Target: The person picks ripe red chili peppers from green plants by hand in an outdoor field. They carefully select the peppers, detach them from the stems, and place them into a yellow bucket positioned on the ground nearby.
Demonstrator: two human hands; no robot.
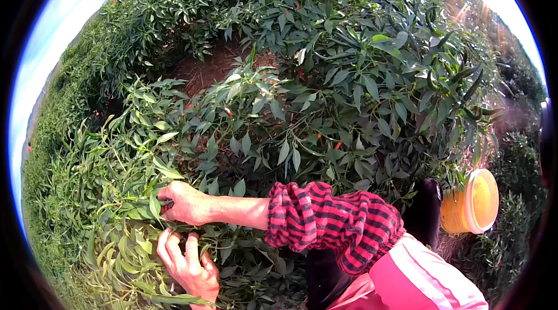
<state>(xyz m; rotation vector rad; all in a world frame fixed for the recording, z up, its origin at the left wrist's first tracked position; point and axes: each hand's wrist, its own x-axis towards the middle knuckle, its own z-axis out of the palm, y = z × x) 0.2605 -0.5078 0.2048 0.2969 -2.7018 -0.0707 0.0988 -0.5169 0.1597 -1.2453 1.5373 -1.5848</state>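
My right hand point(188, 203), at the end of a rolled red-and-black striped sleeve point(331, 223), is closed at the pepper plants. Between its thumb and fingers shows a small bit of a red chilli pepper point(165, 209); most of it is hidden by the fingers. Just below, my left hand point(192, 268) reaches up among the leaves with its fingers bent and apart, the back of the hand towards me. Leaves hide its fingertips in part. Green chilli plants point(130, 179) surround both hands.
A yellow plastic bucket point(454, 212) with a pale rim tips sideways at the right, beside a dark trouser leg point(425, 209). Several long green chillies point(473, 85) hang at the upper right. Bare reddish soil point(209, 68) shows between the plants. A pink garment point(418, 275) fills the lower right.
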